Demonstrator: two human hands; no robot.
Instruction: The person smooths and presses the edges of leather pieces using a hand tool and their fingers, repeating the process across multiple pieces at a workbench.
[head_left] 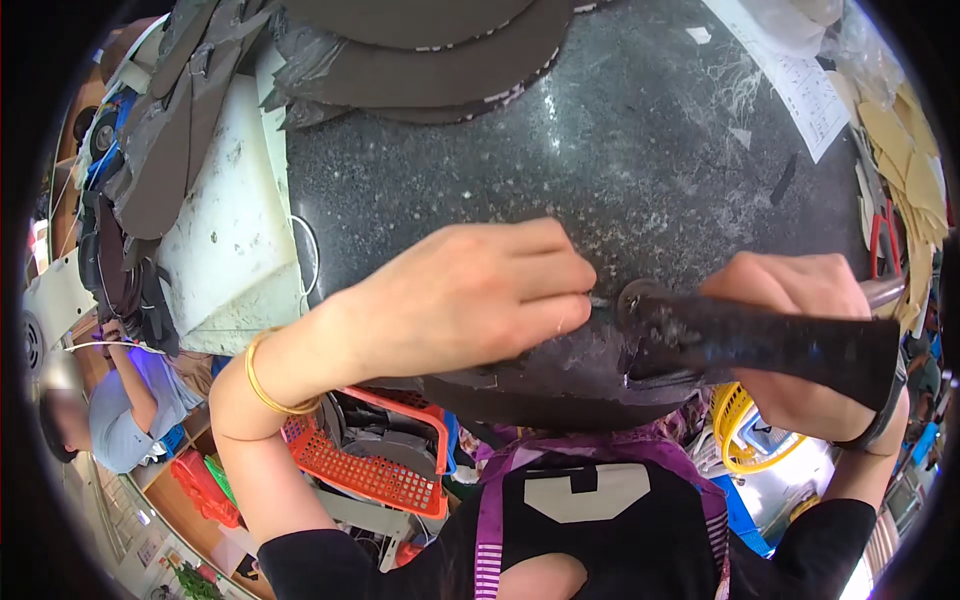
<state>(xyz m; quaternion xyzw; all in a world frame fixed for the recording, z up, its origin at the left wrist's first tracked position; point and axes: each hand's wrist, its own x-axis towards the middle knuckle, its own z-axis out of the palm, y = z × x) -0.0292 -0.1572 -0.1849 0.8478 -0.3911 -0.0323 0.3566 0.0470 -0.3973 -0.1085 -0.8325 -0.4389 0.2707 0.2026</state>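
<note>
My right hand point(800, 290) is closed round a hammer point(770, 345) with a dark metal head. Its round face points left and its flared end points right. My left hand point(480, 290) has its fingers curled and pressed together, just left of the hammer's face; what they hold, if anything, is hidden. Below both hands, a dark piece of material point(560, 385) lies along the near edge of the worn black work surface point(450, 180). The hammer hides part of this edge.
Dark brown cut sole-shaped pieces point(440, 75) are stacked at the far left. A white board point(235, 200) adjoins the surface. Paper point(790, 90) and tan pieces point(900, 150) lie right. An orange basket point(375, 475) and a yellow basket point(735, 430) stand below. Another person point(125, 405) sits left.
</note>
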